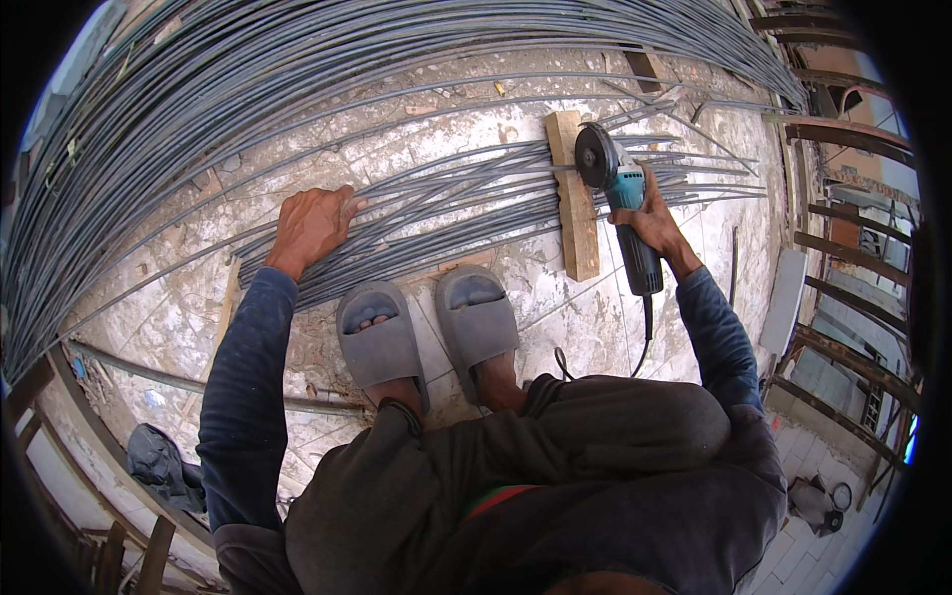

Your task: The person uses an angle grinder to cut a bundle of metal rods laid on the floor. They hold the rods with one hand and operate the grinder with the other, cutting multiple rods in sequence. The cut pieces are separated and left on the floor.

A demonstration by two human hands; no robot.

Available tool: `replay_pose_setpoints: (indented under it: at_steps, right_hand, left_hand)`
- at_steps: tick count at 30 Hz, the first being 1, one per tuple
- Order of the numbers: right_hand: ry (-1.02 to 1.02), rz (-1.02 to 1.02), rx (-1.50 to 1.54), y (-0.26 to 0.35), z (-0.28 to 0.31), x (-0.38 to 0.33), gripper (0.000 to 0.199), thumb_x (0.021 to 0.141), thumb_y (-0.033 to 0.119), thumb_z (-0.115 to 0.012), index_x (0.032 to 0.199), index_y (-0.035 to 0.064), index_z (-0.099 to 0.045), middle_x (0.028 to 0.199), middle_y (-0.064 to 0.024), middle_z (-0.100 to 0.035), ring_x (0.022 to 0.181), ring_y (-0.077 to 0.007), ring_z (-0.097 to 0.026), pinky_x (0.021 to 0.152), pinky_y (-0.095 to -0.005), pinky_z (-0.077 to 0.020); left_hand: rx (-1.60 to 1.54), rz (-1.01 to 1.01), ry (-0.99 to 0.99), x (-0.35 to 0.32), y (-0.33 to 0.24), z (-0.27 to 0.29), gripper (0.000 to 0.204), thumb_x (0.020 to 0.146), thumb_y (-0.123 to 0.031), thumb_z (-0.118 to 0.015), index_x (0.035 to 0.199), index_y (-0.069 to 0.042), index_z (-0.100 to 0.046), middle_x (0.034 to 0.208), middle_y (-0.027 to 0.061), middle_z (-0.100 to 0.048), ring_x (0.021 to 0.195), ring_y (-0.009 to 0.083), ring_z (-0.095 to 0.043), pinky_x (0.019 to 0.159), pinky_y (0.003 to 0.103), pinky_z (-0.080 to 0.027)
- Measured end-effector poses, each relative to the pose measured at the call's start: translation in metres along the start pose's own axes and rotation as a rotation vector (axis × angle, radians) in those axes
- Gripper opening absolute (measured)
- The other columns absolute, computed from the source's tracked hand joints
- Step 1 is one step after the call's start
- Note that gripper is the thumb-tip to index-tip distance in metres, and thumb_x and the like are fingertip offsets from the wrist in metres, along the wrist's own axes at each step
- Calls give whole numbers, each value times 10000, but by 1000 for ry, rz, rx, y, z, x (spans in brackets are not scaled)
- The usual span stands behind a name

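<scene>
An angle grinder (627,188), teal and black, is in the grip of my right hand (654,223). Its dark disc (591,157) points away from me, over the far part of a rough wooden block (578,233). Several grey steel rebars (446,198) lie side by side across that block, their ends sticking out to its right. My left hand (313,228) is closed at the left part of these rebars, its fingertips curled around one or more of them; how many is hidden. Whether the disc touches any rebar, I cannot tell.
A large heap of long rebars (198,109) curves across the far and left side. The grinder's black cord (647,342) runs down toward my knee. My grey slippers (380,335) stand just nearer than the rebars. A dark cloth (164,466) lies at lower left.
</scene>
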State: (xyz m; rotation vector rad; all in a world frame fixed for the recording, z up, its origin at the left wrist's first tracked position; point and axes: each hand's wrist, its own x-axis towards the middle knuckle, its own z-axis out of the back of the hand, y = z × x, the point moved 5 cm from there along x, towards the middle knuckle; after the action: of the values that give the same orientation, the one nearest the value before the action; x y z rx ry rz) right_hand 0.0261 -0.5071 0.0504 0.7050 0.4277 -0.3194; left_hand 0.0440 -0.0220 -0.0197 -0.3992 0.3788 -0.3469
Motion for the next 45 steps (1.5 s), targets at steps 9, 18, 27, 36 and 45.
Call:
replay_pose_setpoints:
  at_steps: [9,18,27,36,45]
  right_hand:
    - [21,47,63,-2,-1,5,1128,633,100,-773,1556,71,-126,1182,-158,-591,973,-279,-626,842,-397,-543]
    - [-21,33,24,3,-5,-6,1067,636,131,-771,1531,88,-191,1176,-145,-591,969,-284,-618,845,-397,-540]
    - [11,-25,28,8,-7,-17,1016,673,46,-751,1512,52,-179,1225,-161,-571,1112,-279,-575,974,-375,-469]
    - [7,38,76,-3,-7,-13,1071,637,62,-773,1532,83,-186,1229,-138,-559,1059,-275,-578,922,-376,-501]
    - [29,27,27,-2,-5,-15,1062,641,68,-772,1526,86,-185,1173,-133,-586,1004,-259,-597,876,-368,-520]
  left_hand:
    - [4,15,0,0,-1,0,349,1006,-376,-510,927,-62,-639,748,207,-654,759,409,-638,692,508,-464]
    - [13,21,9,-1,-3,2,313,993,-354,-540,945,-65,-649,757,206,-664,765,402,-647,693,503,-471]
    - [10,21,-4,-1,-1,-1,313,991,-361,-536,970,-72,-655,764,197,-674,770,394,-653,698,498,-472]
    - [13,6,-25,-1,-2,1,333,985,-378,-552,958,-78,-694,740,178,-680,719,373,-657,685,483,-487]
    - [1,4,-28,-1,-3,2,351,993,-385,-538,930,-74,-690,735,179,-679,725,370,-658,687,484,-480]
